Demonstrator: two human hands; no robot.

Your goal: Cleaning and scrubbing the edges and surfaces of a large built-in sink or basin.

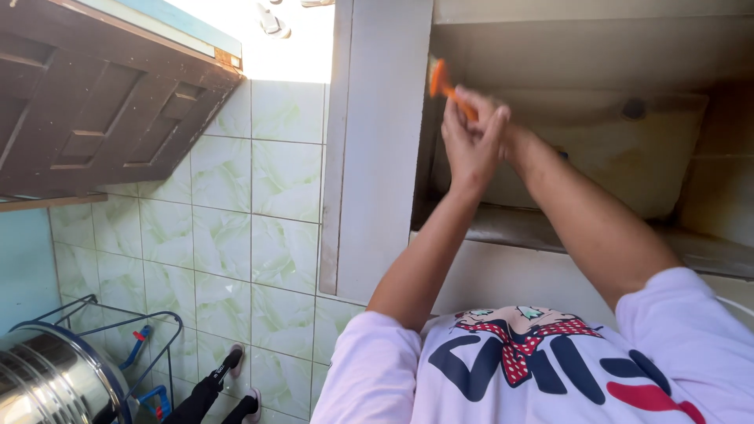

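Both my hands are clasped together around the handle of an orange brush (440,80), held against the left inner wall of a grey concrete basin (628,149). My left hand (471,145) wraps over the front of the grip. My right hand (488,110) is partly hidden behind it, closed on the same orange handle. The brush head sits at the basin's upper left corner, next to the grey partition wall (381,149). My pale pink sleeves and printed shirt (542,369) fill the lower right.
Pale green floor tiles (236,235) lie to the left. A brown wooden door (102,110) stands at upper left. A shiny metal pot (47,377) on a dark wire rack sits at lower left, with another person's feet (236,385) beside it.
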